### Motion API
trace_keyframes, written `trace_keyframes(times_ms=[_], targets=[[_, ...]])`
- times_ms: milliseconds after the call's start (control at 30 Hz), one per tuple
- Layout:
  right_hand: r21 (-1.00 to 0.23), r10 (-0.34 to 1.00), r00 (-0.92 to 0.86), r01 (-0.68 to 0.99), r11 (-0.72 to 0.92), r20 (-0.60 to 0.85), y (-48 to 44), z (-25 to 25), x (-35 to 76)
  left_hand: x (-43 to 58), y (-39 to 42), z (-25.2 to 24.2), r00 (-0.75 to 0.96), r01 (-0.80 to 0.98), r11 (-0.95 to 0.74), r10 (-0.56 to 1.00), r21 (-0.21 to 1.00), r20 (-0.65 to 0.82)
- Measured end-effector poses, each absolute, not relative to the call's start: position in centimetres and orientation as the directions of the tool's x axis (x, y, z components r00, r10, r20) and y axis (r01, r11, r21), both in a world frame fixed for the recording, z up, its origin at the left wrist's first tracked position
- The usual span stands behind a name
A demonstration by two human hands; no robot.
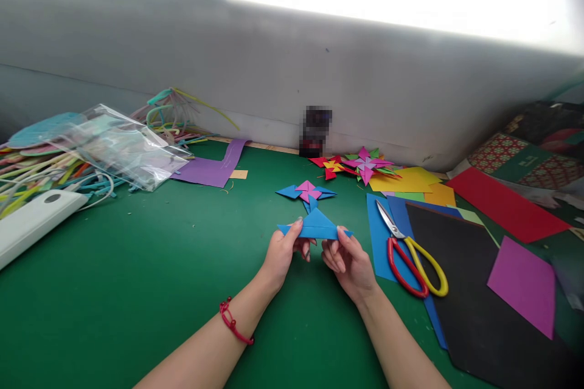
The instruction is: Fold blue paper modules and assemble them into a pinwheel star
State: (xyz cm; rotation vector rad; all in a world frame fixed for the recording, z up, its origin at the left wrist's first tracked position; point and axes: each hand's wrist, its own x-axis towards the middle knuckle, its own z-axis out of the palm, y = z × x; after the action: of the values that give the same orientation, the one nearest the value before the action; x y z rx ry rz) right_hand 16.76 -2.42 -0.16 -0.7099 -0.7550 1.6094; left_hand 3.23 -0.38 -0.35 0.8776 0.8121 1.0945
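A folded blue paper [316, 226] with a raised triangular peak is stretched between my two hands above the green table. My left hand [286, 249] pinches its left end, thumb on top. At the other end, my right hand [349, 258] grips the paper between thumb and fingers, with the remaining fingers curled beneath. Just beyond the peak lies a blue and pink folded star [307, 190], partly hidden by the paper. Farther back, a red and yellow folded star [333, 165] and a pink and purple one [365, 164] rest near the wall.
Scissors [398, 237] lie on blue sheets and a black board [460, 279] at right, near a magenta square [523, 285] and a red sheet [506, 203]. At left are a purple sheet [205, 171], clear plastic [123, 146], pipe cleaners and a white power strip [39, 222].
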Motion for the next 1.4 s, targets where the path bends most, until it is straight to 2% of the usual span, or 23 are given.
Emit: trace_keyframes(times_ms=[167,300,533,767,1033,1200,1300,1400], targets=[[-0.759,0.985,-0.169,-0.639,-0.122,-0.015,-2.5,-0.3,17.0,3.4,-0.6,-0.2,0.288,-0.411,0.225,0.951,0.883,-0.108],[-0.784,0.99,-0.137,-0.611,-0.104,-0.025,-2.4,-0.4,17.0,3.4,-0.6,-0.3,0.275,-0.398,0.199,0.957,0.896,-0.09],[-0.925,0.989,0.137,-0.379,0.002,-0.055,-1.9,-0.9,16.7,3.1,-0.6,0.1,0.184,-0.218,0.049,0.983,0.975,-0.009],[-0.949,0.967,0.252,-0.309,0.056,-0.025,-1.9,-0.7,16.6,3.3,-0.4,0.1,0.209,-0.134,0.061,0.977,0.989,-0.032],[-0.944,0.978,0.208,-0.326,0.047,-0.024,-1.7,-0.8,17.0,3.5,-0.6,-0.1,0.341,-0.091,0.068,0.939,0.994,-0.033],[-0.915,0.969,0.244,-0.401,0.053,-0.051,-1.5,-1.1,17.4,3.3,-0.4,0.0,0.326,-0.19,0.125,0.944,0.974,-0.057],[-0.933,0.977,0.208,-0.357,0.041,-0.037,-1.5,-1.2,17.5,3.1,-0.2,0.0,0.277,-0.246,0.146,0.958,0.958,-0.075],[-0.94,0.975,0.218,-0.338,0.036,-0.041,-1.4,-1.3,17.5,2.9,-0.1,-0.1,0.302,-0.297,0.174,0.95,0.939,-0.08]])
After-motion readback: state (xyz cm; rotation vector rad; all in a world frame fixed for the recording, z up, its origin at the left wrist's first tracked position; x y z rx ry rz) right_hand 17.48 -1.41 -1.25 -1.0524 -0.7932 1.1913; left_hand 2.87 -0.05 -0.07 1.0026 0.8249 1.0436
